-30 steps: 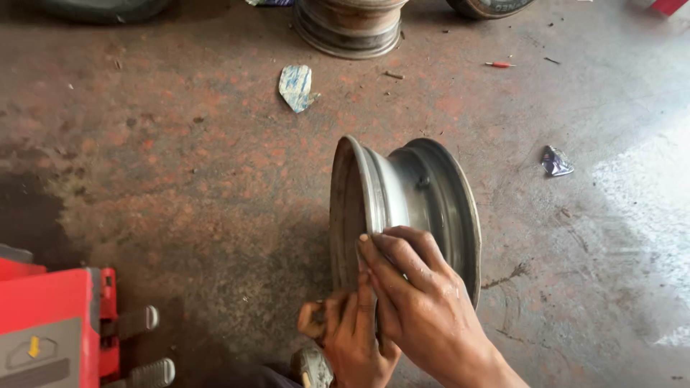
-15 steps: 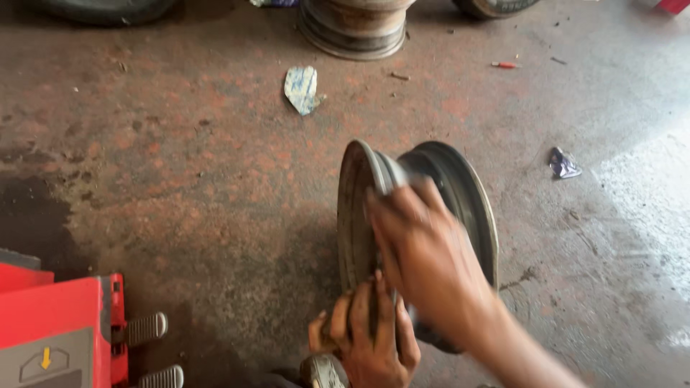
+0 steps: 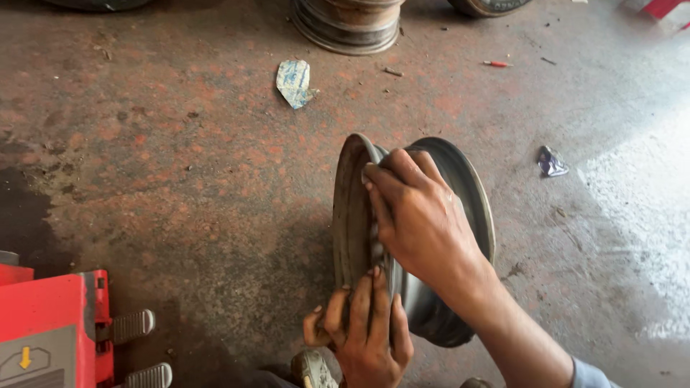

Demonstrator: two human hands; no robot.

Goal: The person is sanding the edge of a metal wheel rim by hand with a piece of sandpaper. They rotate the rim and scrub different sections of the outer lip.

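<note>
A bare steel wheel rim stands upright on its edge on the stained concrete floor, its open face turned left. My right hand lies over the top of the rim, fingers curled across its near flange. My left hand grips the same flange lower down, close to my body, fingers wrapped around the metal edge. Both hands hold the rim upright. The lower part of the rim is hidden behind my hands and forearm.
A red machine with two black foot pedals sits at the lower left. Another rim lies flat at the top. A crumpled blue-white paper, a small foil wrapper and a red scrap litter the floor.
My right hand has slid from the lower part of the rim, beside the left hand, up to its top edge. The rim has turned slightly; my left hand keeps its grip.
</note>
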